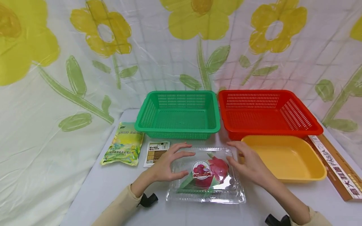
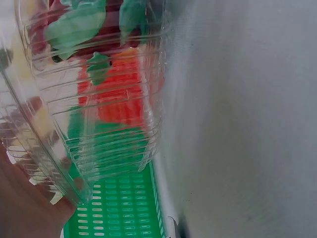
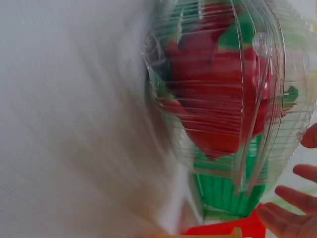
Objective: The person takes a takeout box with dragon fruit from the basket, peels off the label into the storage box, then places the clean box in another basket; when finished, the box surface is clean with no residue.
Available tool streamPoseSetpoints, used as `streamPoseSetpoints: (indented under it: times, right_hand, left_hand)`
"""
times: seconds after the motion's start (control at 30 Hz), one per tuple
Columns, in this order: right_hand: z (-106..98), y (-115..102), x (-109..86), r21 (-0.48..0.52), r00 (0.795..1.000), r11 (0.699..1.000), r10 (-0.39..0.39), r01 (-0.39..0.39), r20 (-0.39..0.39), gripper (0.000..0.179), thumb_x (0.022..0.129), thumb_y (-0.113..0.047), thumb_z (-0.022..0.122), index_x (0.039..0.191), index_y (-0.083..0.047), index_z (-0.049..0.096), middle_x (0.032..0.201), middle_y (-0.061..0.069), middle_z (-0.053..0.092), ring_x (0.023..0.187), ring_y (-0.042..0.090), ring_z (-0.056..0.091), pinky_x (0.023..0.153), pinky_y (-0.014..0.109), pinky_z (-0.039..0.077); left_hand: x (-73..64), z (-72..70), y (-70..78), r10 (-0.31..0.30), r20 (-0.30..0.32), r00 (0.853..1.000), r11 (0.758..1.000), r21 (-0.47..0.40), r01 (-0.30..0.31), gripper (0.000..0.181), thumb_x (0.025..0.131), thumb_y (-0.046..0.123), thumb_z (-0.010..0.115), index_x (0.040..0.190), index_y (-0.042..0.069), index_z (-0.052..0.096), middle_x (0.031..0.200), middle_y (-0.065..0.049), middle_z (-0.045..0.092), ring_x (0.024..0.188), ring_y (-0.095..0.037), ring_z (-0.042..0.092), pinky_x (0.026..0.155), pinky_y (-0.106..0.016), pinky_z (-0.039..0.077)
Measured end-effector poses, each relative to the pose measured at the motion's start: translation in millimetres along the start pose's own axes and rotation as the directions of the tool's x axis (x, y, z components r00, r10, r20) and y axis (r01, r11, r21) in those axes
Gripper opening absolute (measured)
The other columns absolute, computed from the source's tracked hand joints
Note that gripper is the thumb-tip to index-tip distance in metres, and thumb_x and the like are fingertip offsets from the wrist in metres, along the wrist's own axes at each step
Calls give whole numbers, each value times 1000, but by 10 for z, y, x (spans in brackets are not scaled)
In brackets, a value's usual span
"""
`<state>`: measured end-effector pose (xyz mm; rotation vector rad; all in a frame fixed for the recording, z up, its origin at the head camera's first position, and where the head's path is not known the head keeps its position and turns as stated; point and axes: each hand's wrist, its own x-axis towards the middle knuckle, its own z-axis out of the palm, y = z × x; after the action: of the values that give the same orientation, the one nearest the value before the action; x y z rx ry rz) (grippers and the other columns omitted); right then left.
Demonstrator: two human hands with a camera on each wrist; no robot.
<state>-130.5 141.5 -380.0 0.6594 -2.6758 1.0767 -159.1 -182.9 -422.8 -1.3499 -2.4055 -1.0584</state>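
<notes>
Two beige sleeves foremost; left hand, right hand, fingers spread, flanking one clear dragon-fruit clamshell on white tabletop; floral drape behind. Two plastic baskets, one yellow tub, two packets.

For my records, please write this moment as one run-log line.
left hand, right hand: fingers spread, at opposite sides of clear rectangular plastic box | contents: red-and-green dragon fruit | hand contact: unclear

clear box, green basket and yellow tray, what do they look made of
Clear box: probably thin, glossy plastic; see-through, ribbed walls catch bright glints. Green basket: likely moulded plastic, slight sheen; evenly slotted walls. Yellow tray: seems smooth plastic, from its uniform colour and rounded corners, though unconfirmed.
</notes>
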Motion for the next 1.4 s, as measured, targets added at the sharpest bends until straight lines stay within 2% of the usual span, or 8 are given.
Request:
streamPoseSetpoints:
  times: [0.13, 0.27, 0.47, 0.63, 0.73, 0.97, 1.13, 1.4]
  right_hand:
    - [-3, -71, 66, -84, 994, 992, -100, 97, -34, 43, 82, -12, 78, 122, -5, 65, 115, 8, 65, 104, 28, 61, 84, 51, 55]
    - [15, -195, 132, -83, 986, 983, -165, 166, 17, 41, 80, -13, 82, 118, -7, 68, 107, 3, 68, 99, 22, 63, 81, 45, 57]
    - [105, -366, 191, -6, 972, 986, -164, 168, 165, 40, 81, -15, 81, 118, -9, 68, 102, 2, 70, 92, 20, 65, 77, 38, 58]
    - [188, -465, 214, -92, 950, 975, -173, 203, 259, 38, 84, -21, 79, 120, -11, 68, 101, 1, 71, 89, 17, 65, 75, 33, 58]
    - [220, -506, 217, -152, 944, 966, -158, 208, 288, 38, 84, -25, 78, 119, -14, 68, 103, -2, 69, 89, 15, 62, 73, 31, 56]
    - [274, -548, 233, -142, 939, 963, -182, 230, 292, 35, 83, -22, 79, 116, -14, 69, 96, -4, 65, 86, 14, 61, 74, 35, 54]
    - [293, -541, 261, -72, 942, 976, -176, 204, 287, 33, 84, -16, 78, 116, -14, 69, 91, -7, 65, 83, 12, 60, 72, 30, 53]
    - [287, -527, 334, 41, 946, 997, -75, 65, 316, 24, 84, -4, 73, 108, -8, 70, 73, -12, 60, 63, 4, 54, 63, 25, 50]
  left_hand:
    - [1, 6, -17, 2, 9, 1000, 1000, 14, -2, 60, 81, 33, 74, 137, 16, 58, 147, -9, 44, 134, -24, 40, 104, -55, 39]
    - [-3, 3, -27, -4, 13, 1000, 1000, 26, 3, 62, 80, 33, 74, 138, 16, 57, 148, -9, 44, 133, -23, 40, 102, -54, 39]
    - [-9, 18, -41, 7, 12, 1000, 999, 35, -8, 63, 80, 34, 73, 138, 18, 56, 148, -6, 44, 132, -23, 41, 102, -53, 40]
    - [-18, 22, -47, 4, 23, 1000, 999, 42, -5, 64, 81, 35, 73, 140, 21, 54, 149, -5, 43, 132, -22, 41, 102, -53, 40]
    - [-19, 11, -33, -7, 33, 999, 999, 43, 5, 65, 81, 36, 73, 141, 21, 53, 150, -4, 42, 133, -22, 40, 102, -54, 40]
    - [-7, -15, -6, -13, 40, 999, 999, 50, 11, 66, 80, 34, 74, 140, 18, 54, 149, -5, 43, 133, -22, 41, 102, -53, 40]
    - [-8, -16, -6, -13, 40, 999, 999, 52, 11, 66, 80, 35, 74, 141, 19, 53, 148, -7, 43, 133, -23, 41, 102, -54, 40]
    - [-16, 4, -22, -3, 40, 999, 998, 60, 1, 66, 81, 35, 74, 142, 21, 52, 148, -8, 44, 132, -23, 41, 101, -53, 40]
